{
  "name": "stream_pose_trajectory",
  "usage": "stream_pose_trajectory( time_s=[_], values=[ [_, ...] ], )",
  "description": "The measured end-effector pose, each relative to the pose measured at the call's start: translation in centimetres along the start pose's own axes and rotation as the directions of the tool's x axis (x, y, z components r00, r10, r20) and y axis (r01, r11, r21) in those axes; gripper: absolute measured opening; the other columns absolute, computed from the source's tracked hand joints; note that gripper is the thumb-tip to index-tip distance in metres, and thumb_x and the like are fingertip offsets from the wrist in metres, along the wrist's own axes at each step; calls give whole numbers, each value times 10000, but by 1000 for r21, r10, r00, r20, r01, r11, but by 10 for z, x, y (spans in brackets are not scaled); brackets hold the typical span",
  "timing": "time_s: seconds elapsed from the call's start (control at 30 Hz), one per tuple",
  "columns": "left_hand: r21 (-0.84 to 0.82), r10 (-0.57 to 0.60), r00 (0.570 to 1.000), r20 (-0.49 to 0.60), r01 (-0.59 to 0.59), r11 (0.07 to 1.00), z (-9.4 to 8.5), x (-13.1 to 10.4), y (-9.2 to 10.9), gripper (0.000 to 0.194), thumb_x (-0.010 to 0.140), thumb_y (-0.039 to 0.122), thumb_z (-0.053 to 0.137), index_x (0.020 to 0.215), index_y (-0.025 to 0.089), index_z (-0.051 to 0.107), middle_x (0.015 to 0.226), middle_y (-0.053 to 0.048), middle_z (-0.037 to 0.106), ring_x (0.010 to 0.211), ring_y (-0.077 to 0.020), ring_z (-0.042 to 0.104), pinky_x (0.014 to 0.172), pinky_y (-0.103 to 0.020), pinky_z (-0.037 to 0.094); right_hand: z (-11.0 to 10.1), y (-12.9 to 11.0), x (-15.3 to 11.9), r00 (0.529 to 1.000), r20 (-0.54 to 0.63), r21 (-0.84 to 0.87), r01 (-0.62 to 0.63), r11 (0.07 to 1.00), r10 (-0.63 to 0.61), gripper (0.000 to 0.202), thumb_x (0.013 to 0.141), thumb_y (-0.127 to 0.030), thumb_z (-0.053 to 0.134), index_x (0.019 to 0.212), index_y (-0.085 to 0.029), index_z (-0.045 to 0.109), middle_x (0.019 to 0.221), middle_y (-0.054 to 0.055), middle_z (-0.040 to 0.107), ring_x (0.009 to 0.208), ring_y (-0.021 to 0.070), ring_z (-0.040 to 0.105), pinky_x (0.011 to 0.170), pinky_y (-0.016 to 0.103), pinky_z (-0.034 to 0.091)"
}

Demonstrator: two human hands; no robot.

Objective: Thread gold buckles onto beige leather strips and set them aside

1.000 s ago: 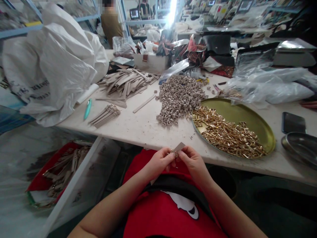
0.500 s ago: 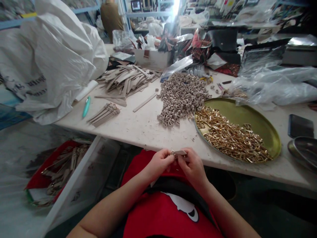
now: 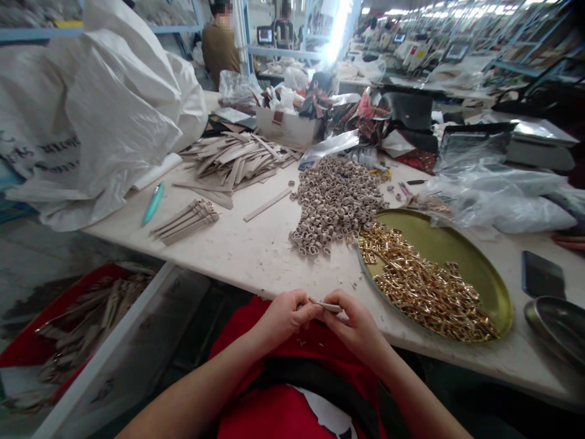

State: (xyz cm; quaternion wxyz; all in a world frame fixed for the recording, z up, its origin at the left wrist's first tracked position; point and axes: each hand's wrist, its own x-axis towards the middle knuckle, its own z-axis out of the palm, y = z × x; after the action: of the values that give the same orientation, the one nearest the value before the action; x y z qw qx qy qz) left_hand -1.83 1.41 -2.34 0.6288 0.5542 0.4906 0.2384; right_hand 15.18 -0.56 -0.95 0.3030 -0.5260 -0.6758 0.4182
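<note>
My left hand (image 3: 287,314) and my right hand (image 3: 353,322) meet at the table's front edge, above my red apron. Between them is a short beige strap (image 3: 331,307), its right end pinched by my right fingers and thumb. My left fingers close on its other end, where a small bit of gold metal shows; most of that end is hidden. Past the hands lies a heap of small beige strap loops (image 3: 336,198). To the right, gold buckles (image 3: 429,286) fill part of a round gold tray (image 3: 448,238).
Loose beige strips (image 3: 242,160) are piled at the back left, with a neat stack of straps (image 3: 187,221) and a turquoise cutter (image 3: 153,202) nearer. A white sack (image 3: 100,116) bulges at left. At right are a phone (image 3: 543,274) and a metal bowl (image 3: 560,329).
The camera view has tilted up, so the table and hands sit lower in the picture. Both hands stay together on the strap, which now lies at a slightly different angle.
</note>
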Motion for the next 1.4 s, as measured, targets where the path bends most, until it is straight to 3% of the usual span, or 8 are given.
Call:
stream_pose_trajectory(
  time_s=[0.1,0.23,0.4,0.57,0.73,0.8,1.03,1.4],
  values=[
    [-34,58,998,-33,-59,998,-7,10,3,329,751,408,568,932,138,522,590,39,534,499,-93,486,484,-192,356,-16,4,25,989,150,55,-5,998,-4,249,847,-369,433,788,-185,590,695,19,590,655,145,528,598,251,410],
    [13,121,991,47,-122,992,-13,17,8,307,811,308,482,1075,162,542,633,32,538,530,-86,489,528,-193,376,-27,29,78,986,-163,-261,-6,965,-38,253,850,-344,421,796,-170,596,706,40,580,650,161,524,615,275,401],
    [-51,68,997,-28,-69,996,-12,19,3,261,815,349,468,941,143,567,535,52,470,439,-68,413,442,-178,317,-24,47,111,983,-159,-589,-24,807,-87,111,780,-180,488,748,-170,594,796,77,578,723,187,512,668,304,369],
    [-97,92,983,-162,-109,989,-6,15,11,295,804,428,477,729,146,523,497,58,440,424,-58,371,434,-175,291,-16,34,70,991,-61,173,-106,979,118,160,741,-330,581,681,-188,536,641,-10,495,610,130,456,601,266,373],
    [-27,176,965,-192,-184,982,14,2,17,274,811,407,465,720,154,519,510,60,435,461,-65,378,478,-180,311,7,21,22,946,73,821,-237,520,316,304,621,-449,698,701,-193,556,648,-35,528,586,91,470,593,236,401],
    [29,172,972,-158,-170,985,18,-5,16,264,819,391,446,722,155,518,511,58,442,463,-69,382,476,-185,306,14,19,12,937,38,857,-210,470,349,304,605,-436,718,679,-190,554,626,-41,526,567,82,467,579,225,401],
    [308,225,972,-62,-196,931,16,-25,20,263,807,325,438,631,149,523,519,50,441,498,-76,377,478,-195,272,19,11,-9,962,-49,707,-157,690,269,306,612,-368,734,821,-197,591,631,-45,562,554,83,480,558,222,386],
    [77,192,981,-6,-191,978,24,-30,6,204,766,185,451,962,136,480,706,-4,578,605,-101,515,546,-192,384,23,8,-30,943,10,740,-230,631,332,262,653,-395,703,718,-186,560,558,-58,507,513,76,431,513,212,344]
  ],
)
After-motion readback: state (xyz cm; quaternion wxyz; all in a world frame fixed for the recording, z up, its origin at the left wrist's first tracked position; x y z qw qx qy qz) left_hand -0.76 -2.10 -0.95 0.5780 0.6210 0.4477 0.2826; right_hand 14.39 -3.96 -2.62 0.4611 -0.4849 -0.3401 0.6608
